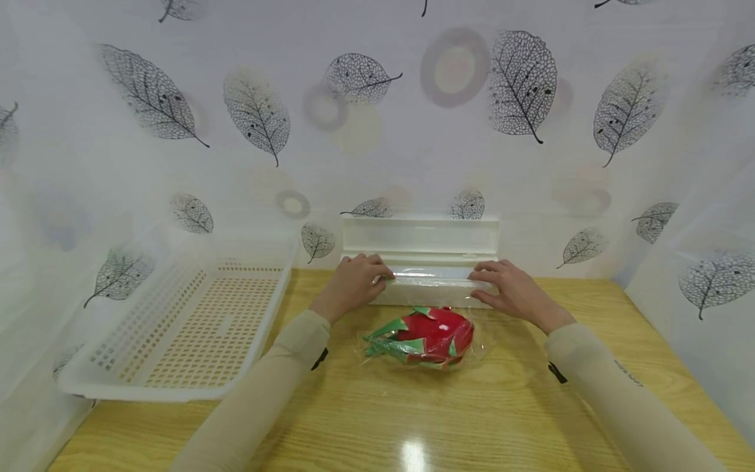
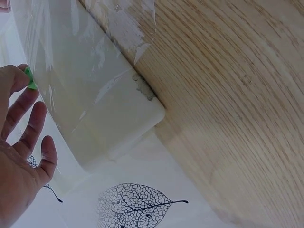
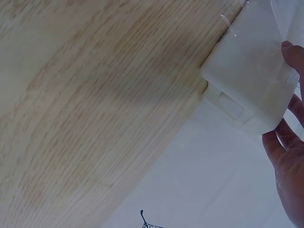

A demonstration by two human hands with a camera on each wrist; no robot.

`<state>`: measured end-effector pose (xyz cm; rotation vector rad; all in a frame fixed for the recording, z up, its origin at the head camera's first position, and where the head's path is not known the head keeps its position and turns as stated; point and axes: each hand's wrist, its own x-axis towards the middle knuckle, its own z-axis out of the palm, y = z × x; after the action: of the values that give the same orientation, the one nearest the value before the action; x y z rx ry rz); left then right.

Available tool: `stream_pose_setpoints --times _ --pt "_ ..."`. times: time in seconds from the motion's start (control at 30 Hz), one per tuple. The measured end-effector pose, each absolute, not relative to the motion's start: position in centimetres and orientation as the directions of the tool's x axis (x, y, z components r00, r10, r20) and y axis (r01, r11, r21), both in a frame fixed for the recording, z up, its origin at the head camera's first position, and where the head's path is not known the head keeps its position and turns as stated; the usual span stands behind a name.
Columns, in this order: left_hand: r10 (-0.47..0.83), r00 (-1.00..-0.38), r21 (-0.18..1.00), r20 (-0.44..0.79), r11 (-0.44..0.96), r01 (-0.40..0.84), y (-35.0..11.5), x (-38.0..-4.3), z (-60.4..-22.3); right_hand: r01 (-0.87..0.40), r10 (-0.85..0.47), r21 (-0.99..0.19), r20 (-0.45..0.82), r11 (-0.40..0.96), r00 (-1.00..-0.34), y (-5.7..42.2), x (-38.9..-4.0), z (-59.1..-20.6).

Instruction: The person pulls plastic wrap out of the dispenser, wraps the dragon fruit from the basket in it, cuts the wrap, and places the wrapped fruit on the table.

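Note:
A long white plastic-wrap dispenser box stands at the back of the table, its lid raised. Clear film drapes over its front. My left hand is at the box's left part, thumb and forefinger pinching a small green tab on its upper edge, the other fingers spread. At the right end my right hand grips the box, with the thumb on the film-covered front and fingers behind. In front of the box lies a red dragon fruit with green scales, covered in clear film.
A white perforated plastic basket stands on the left of the wooden table. Behind the box hangs a pale sheet with a leaf print, which also borders both sides of the table.

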<state>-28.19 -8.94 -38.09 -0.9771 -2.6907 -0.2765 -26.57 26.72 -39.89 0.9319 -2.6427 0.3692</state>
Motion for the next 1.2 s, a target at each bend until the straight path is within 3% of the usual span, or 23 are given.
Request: stream_pose_setpoints --times 0.43,1.2 --pt "0.584 -0.742 0.103 0.328 0.759 0.643 -8.96 -27.99 -38.16 -0.611 -0.544 -0.157 0.324 0.776 -0.774 26.71 -26.45 -39.68" --pt "0.549 -0.767 0.099 0.332 0.789 0.607 -9.24 -27.46 -38.17 -0.614 -0.546 -0.153 0.331 0.774 -0.770 26.68 -26.44 -39.68"
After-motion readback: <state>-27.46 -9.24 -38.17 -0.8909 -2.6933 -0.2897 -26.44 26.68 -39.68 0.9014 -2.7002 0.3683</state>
